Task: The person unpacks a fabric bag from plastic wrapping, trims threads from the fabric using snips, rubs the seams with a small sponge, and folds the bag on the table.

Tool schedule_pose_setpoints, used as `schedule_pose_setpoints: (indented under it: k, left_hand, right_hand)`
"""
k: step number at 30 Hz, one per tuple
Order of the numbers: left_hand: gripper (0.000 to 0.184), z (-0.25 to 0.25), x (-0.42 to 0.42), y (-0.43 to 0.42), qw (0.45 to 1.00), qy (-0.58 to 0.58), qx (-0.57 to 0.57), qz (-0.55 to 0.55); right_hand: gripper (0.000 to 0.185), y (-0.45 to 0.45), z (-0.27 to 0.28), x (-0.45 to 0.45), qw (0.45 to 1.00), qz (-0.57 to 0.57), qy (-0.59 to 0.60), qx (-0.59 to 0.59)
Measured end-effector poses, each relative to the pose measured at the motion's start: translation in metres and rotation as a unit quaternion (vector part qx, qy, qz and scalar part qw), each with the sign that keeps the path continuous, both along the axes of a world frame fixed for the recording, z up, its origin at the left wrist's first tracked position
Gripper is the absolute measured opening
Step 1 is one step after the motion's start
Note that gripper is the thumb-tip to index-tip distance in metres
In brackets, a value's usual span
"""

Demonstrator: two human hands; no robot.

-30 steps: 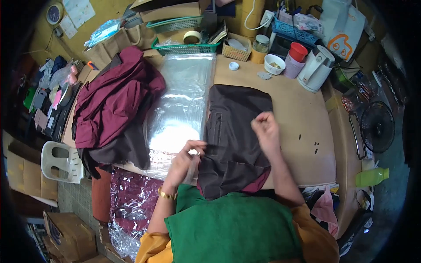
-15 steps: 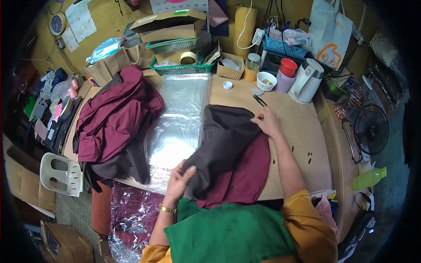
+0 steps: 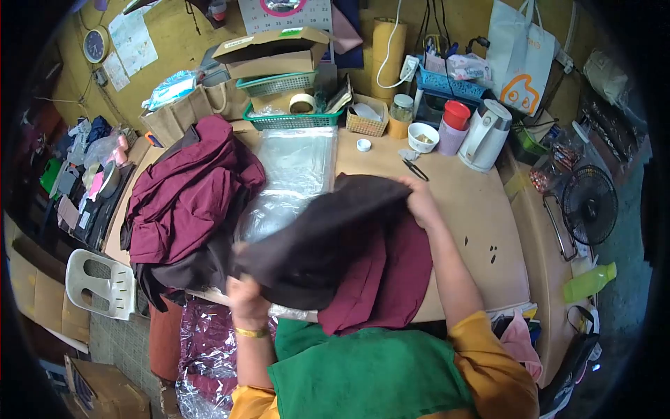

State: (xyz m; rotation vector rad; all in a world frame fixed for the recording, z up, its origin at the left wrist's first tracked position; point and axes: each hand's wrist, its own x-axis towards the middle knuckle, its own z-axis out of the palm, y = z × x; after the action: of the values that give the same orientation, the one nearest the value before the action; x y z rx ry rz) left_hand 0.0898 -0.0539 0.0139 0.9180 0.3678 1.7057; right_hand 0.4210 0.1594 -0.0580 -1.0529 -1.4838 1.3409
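You hold the dark garment [image 3: 317,237] over the tabletop [image 3: 478,202], your left hand [image 3: 247,293] (blurred) and right hand [image 3: 421,201] each closed on an edge, its cloth hiding part of the clear plastic [image 3: 296,153].

One bare left hand [image 3: 247,299], one bare right hand [image 3: 422,202], two mustard-yellow sleeves [image 3: 492,373], one held dark-brown-and-maroon cloth garment [image 3: 328,227] and one crumpled maroon-and-dark cloth heap [image 3: 188,199] share a workroom with one white electric kettle [image 3: 483,140], one round black fan [image 3: 590,204] and one yellow-green plastic bottle [image 3: 590,282].

Room over tabletop [image 3: 481,230] at right; held garment [image 3: 317,241] central; garment pile [image 3: 192,192] left
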Motion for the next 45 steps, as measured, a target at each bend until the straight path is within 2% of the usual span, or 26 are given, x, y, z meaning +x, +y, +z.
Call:
schedule_pose_setpoints:
  k: [1,2,3,4,5,7,8,10,11,13,15,16,19,21,22,24,25,26,28,30,34,38,39,41,43,45]
  left_hand:
    - [0.051,0.013,-0.007,0.005,0.998,-0.044,-0.046,0.028]
    - [0.046,0.022,-0.01,0.01,0.99,-0.086,-0.096,0.053]
    - [0.04,0.022,-0.005,0.021,0.986,0.047,-0.124,0.097]
    - [0.035,0.016,0.006,0.034,0.963,0.179,-0.146,0.14]
    - [0.035,0.003,0.018,0.045,0.956,0.244,-0.116,0.113]
    - [0.034,0.007,0.033,0.054,0.952,0.291,0.015,0.099]
    - [0.036,0.001,0.024,0.062,0.944,0.3,0.009,0.134]
    - [0.054,0.03,0.014,0.049,0.949,0.207,0.0,0.236]
    - [0.057,0.024,-0.005,0.047,0.942,0.19,-0.031,0.275]
    - [0.06,0.002,-0.028,0.049,0.932,0.171,-0.068,0.313]
    - [0.059,-0.022,-0.04,0.05,0.963,0.019,-0.221,0.156]
    - [0.061,-0.04,-0.037,0.062,0.974,0.007,-0.197,0.111]
    - [0.061,-0.122,-0.047,0.068,0.954,-0.187,-0.229,0.044]
    - [0.058,-0.132,-0.062,0.065,0.968,0.112,-0.117,0.192]
    - [0.058,-0.124,-0.064,0.061,0.945,0.206,-0.078,0.242]
    - [0.045,-0.043,-0.056,0.045,0.968,0.004,-0.149,0.202]
    - [0.044,-0.045,-0.076,0.043,0.957,0.148,-0.168,0.182]
    - [0.045,-0.048,-0.1,0.038,0.926,0.289,-0.185,0.158]
    - [0.036,-0.065,-0.118,0.035,0.746,0.5,-0.232,0.373]
    - [0.032,-0.049,-0.097,0.038,0.744,0.512,-0.141,0.405]
    - [0.026,0.003,0.022,0.04,0.907,0.386,-0.157,0.058]
    - [0.025,-0.034,0.12,0.067,0.775,0.62,0.02,0.124]
    - [0.025,-0.04,0.13,0.072,0.775,0.62,0.022,0.122]
    - [0.037,-0.052,0.144,0.083,0.665,0.741,-0.053,0.076]
    - [0.044,-0.06,0.142,0.085,0.63,0.777,0.015,0.01]
    - [0.064,-0.09,0.135,0.089,0.668,0.736,0.085,-0.072]
  right_hand:
    - [0.047,-0.013,0.02,-0.005,1.0,0.003,-0.001,-0.002]
    - [0.06,-0.04,0.057,-0.018,0.981,0.107,0.157,-0.019]
    - [0.075,-0.064,0.095,-0.035,0.927,0.207,0.312,-0.031]
    - [0.088,-0.085,0.124,-0.065,0.947,0.26,0.185,0.033]
    - [0.076,-0.093,0.129,-0.093,0.953,0.249,0.041,0.17]
    - [0.046,-0.092,0.129,-0.132,0.867,0.134,-0.241,0.416]
    - [0.033,-0.073,0.136,-0.131,0.882,0.11,-0.253,0.383]
    - [0.029,-0.029,0.157,-0.119,0.933,-0.005,-0.101,0.344]
    - [0.027,-0.024,0.178,-0.109,0.965,-0.002,0.164,0.204]
    - [0.039,-0.037,0.228,-0.081,0.878,0.005,0.448,0.166]
    - [0.045,-0.048,0.251,-0.071,0.815,0.052,0.566,0.116]
    - [0.045,-0.06,0.256,-0.081,0.817,-0.045,0.565,0.108]
    - [0.04,-0.044,0.198,-0.062,0.839,0.058,0.517,0.158]
    - [0.033,-0.043,0.144,-0.033,0.781,0.122,0.609,0.062]
    - [0.028,-0.05,0.114,-0.015,0.838,0.077,0.535,0.077]
    - [0.025,-0.059,0.049,0.025,0.918,-0.029,0.394,0.024]
    - [0.028,-0.068,0.019,0.042,0.945,-0.11,0.304,0.041]
    - [0.031,-0.078,-0.006,0.056,0.965,-0.129,0.227,-0.008]
    - [0.034,-0.103,-0.043,0.073,0.975,-0.15,0.15,-0.061]
    - [0.04,-0.124,-0.067,0.081,0.974,-0.152,0.14,-0.093]
    - [0.037,-0.137,-0.049,0.061,0.948,-0.142,0.262,-0.116]
    - [0.029,-0.148,-0.038,0.04,0.888,-0.07,0.441,-0.108]
    - [0.027,-0.158,-0.018,0.025,0.879,-0.035,0.462,-0.111]
    - [0.022,-0.166,-0.027,0.021,0.86,0.033,0.495,-0.116]
    - [0.02,-0.176,-0.019,0.006,0.881,0.065,0.453,-0.119]
    - [0.017,-0.186,-0.019,-0.003,0.896,0.105,0.416,-0.115]
